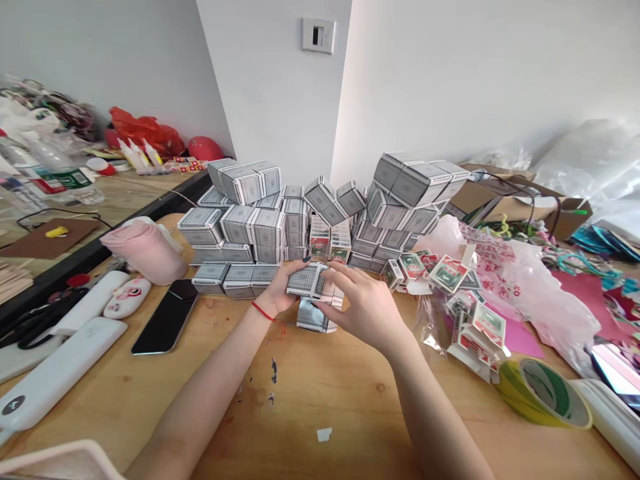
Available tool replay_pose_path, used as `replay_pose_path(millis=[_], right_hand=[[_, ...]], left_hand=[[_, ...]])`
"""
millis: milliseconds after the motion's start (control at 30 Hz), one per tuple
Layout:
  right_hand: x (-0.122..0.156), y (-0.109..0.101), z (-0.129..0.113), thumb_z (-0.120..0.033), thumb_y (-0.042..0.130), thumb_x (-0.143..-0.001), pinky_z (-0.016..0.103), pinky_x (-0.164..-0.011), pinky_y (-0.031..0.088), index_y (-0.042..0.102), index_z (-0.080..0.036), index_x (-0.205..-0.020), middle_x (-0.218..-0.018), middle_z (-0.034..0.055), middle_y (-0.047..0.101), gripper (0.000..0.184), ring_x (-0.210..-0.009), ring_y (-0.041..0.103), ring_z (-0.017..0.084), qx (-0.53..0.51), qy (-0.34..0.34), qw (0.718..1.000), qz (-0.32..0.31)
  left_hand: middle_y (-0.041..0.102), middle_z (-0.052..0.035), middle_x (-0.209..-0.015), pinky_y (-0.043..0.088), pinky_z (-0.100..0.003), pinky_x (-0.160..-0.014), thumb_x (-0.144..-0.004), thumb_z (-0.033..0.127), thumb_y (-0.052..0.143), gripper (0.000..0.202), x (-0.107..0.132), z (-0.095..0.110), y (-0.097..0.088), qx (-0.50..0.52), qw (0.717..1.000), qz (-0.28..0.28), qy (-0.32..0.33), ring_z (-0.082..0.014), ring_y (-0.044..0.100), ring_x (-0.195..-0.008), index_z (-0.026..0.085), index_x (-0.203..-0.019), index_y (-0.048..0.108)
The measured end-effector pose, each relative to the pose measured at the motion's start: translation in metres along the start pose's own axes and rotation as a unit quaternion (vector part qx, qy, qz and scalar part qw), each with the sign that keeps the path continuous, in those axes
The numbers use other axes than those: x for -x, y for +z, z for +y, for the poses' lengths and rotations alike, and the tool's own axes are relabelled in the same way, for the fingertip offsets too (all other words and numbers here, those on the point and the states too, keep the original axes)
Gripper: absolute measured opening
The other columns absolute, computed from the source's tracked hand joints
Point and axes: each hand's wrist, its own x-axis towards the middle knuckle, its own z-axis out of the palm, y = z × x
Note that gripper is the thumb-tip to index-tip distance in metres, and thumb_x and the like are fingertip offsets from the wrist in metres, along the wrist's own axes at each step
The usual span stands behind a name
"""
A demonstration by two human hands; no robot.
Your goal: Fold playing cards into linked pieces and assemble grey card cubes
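Hands (367, 303) on card pack (304, 281), stacked packs (255, 230) behind

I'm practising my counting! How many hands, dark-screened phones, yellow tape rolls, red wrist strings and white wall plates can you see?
Hands: 2 (left hand, right hand)
Dark-screened phone: 1
Yellow tape roll: 1
Red wrist string: 1
White wall plate: 1
Total: 6

Grey box (303, 281) in left hand (281, 293), right hand (367, 308) at its edge, box stacks (241, 225) behind
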Motion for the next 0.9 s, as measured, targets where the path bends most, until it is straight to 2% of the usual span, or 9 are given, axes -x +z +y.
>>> replay_pose_path(millis=[67,167,267,333,533,733,900], right_hand=[[-0.002,0.005,-0.001,-0.036,0.061,-0.077,0.036,-0.078,0.049,0.044,-0.020,-0.121,-0.117,0.0115,0.059,0.051,-0.106,0.055,0.026,-0.060,0.041,0.997,0.012],[-0.004,0.015,0.003,-0.041,0.062,-0.075,0.044,-0.096,0.040,0.029,-0.017,-0.134,-0.130,0.0162,0.048,0.071,-0.121,0.044,0.028,-0.155,0.120,0.981,0.013],[-0.005,0.023,0.008,-0.048,0.058,-0.077,0.044,-0.099,0.037,0.019,-0.018,-0.140,-0.136,0.0163,0.043,0.080,-0.125,0.041,0.027,-0.271,0.188,0.944,-0.015],[-0.007,0.027,0.012,-0.047,0.055,-0.079,0.041,-0.100,0.037,0.017,-0.021,-0.142,-0.136,0.0129,0.043,0.078,-0.126,0.041,0.025,-0.336,0.198,0.920,-0.027],[-0.013,0.034,0.021,-0.040,0.060,-0.077,0.043,-0.108,0.024,0.045,-0.030,-0.130,-0.139,0.0034,0.042,0.056,-0.135,0.024,0.023,-0.391,0.191,0.900,-0.017],[-0.013,0.036,0.027,-0.037,0.067,-0.071,0.041,-0.108,0.024,0.056,-0.028,-0.120,-0.135,0.0043,0.047,0.051,-0.130,0.036,0.021,-0.452,0.174,0.874,-0.023],[-0.013,0.035,0.031,-0.034,0.071,-0.067,0.043,-0.108,0.025,0.061,-0.027,-0.114,-0.127,0.0043,0.056,0.049,-0.129,0.037,0.022,-0.476,0.177,0.861,-0.028]], left_hand=[[0.068,-0.0039,-0.069,0.046,-0.022,-0.060,-0.068,0.020,0.062,0.013,0.000,0.000,0.001,-0.001,1.000,-0.009,0.025,-0.0137,0.062,-0.062,0.011,-0.076,0.067],[0.068,-0.0036,-0.075,0.046,-0.023,-0.063,-0.066,0.024,0.063,0.018,0.002,0.001,0.002,-0.008,0.997,-0.037,0.071,-0.0147,0.062,-0.067,0.012,-0.080,0.066],[0.067,-0.0050,-0.086,0.045,-0.027,-0.070,-0.067,0.030,0.062,0.026,0.006,0.004,0.005,-0.045,0.991,-0.057,0.110,-0.0181,0.061,-0.077,0.014,-0.087,0.064],[0.065,-0.0051,-0.089,0.044,-0.027,-0.070,-0.066,0.030,0.062,0.028,0.009,0.006,0.008,-0.073,0.987,-0.065,0.128,-0.0188,0.060,-0.080,0.015,-0.088,0.063],[0.062,-0.0031,-0.088,0.043,-0.024,-0.065,-0.063,0.029,0.064,0.027,0.013,0.008,0.013,-0.102,0.984,-0.065,0.133,-0.0165,0.058,-0.075,0.016,-0.086,0.061],[0.062,-0.0020,-0.083,0.041,-0.023,-0.061,-0.062,0.028,0.065,0.027,0.011,0.009,0.008,-0.127,0.982,-0.075,0.116,-0.0147,0.058,-0.069,0.015,-0.086,0.060],[0.064,-0.0043,-0.085,0.042,-0.024,-0.063,-0.061,0.028,0.066,0.029,0.008,0.008,0.003,-0.120,0.984,-0.084,0.106,-0.0168,0.060,-0.071,0.015,-0.087,0.061]])
